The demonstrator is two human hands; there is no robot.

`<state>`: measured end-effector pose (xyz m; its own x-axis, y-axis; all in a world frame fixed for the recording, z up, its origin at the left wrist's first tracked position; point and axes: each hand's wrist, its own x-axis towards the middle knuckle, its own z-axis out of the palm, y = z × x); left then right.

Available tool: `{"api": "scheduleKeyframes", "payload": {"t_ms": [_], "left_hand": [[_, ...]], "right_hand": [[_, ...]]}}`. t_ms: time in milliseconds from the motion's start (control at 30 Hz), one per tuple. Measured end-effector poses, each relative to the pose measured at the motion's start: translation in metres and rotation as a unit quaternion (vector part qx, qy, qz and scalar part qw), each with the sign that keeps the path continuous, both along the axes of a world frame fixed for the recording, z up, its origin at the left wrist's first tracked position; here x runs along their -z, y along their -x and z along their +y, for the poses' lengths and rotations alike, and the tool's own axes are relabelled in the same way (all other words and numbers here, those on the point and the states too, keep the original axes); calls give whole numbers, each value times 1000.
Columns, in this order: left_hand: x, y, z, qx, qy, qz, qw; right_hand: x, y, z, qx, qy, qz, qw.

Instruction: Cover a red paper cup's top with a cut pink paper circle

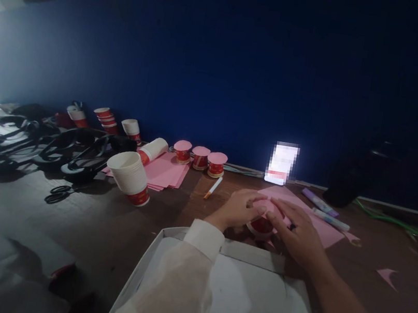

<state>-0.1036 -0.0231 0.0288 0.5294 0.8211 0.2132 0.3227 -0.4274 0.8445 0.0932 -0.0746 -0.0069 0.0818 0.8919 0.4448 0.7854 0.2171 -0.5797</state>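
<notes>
A short red paper cup (pixel 260 227) stands upside down on the table in front of me, with a pink paper disc (pixel 271 208) on top. My left hand (pixel 238 209) curves around the cup's left side, its fingertips and thumb pressing at the disc's edge. From the right, my right hand (pixel 298 230) holds the same cup, fingers and thumb meeting over the disc. Parts of the cup and disc are hidden by my fingers. Beneath and behind my right hand lies a pink paper sheet (pixel 332 238). A glue stick (pixel 331 219) and a purple tube (pixel 320 202) rest on it.
Several pink-topped short cups (pixel 215 165) line the wall beside a marker-like white stick (pixel 212 187). Left of them are pink sheets (pixel 169 171), a stack of paper cups (pixel 129 178), scissors (pixel 58 193) and black headsets (pixel 87 156). A lit phone (pixel 282 163) leans against the blue partition. A white box (pixel 244 287) is nearest me.
</notes>
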Motion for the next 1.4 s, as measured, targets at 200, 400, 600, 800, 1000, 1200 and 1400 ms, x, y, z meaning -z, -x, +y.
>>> {"api": "scheduleKeyframes", "payload": {"t_ms": [200, 400, 600, 800, 1000, 1200, 1400], "left_hand": [[-1, 0, 0, 3, -35, 9, 999], [0, 0, 1, 5, -17, -13, 1000], [-2, 0, 0, 14, 24, -26, 999], [-1, -1, 0, 18, 24, -37, 999], [7, -2, 3, 3, -10, -4, 1000], [8, -3, 1, -8, -87, 88, 992], [0, -2, -7, -24, -143, 179, 973]], "right_hand": [[-7, 6, -1, 5, 1, -17, 1000], [-8, 9, 0, 14, -11, -7, 1000], [-13, 12, 0, 15, 8, 8, 1000], [-11, 12, 0, 13, 5, 9, 1000], [-3, 11, -4, 34, -34, -45, 998], [5, 10, -9, 82, -79, -212, 971], [0, 15, -15, 105, -99, -293, 945]]}}
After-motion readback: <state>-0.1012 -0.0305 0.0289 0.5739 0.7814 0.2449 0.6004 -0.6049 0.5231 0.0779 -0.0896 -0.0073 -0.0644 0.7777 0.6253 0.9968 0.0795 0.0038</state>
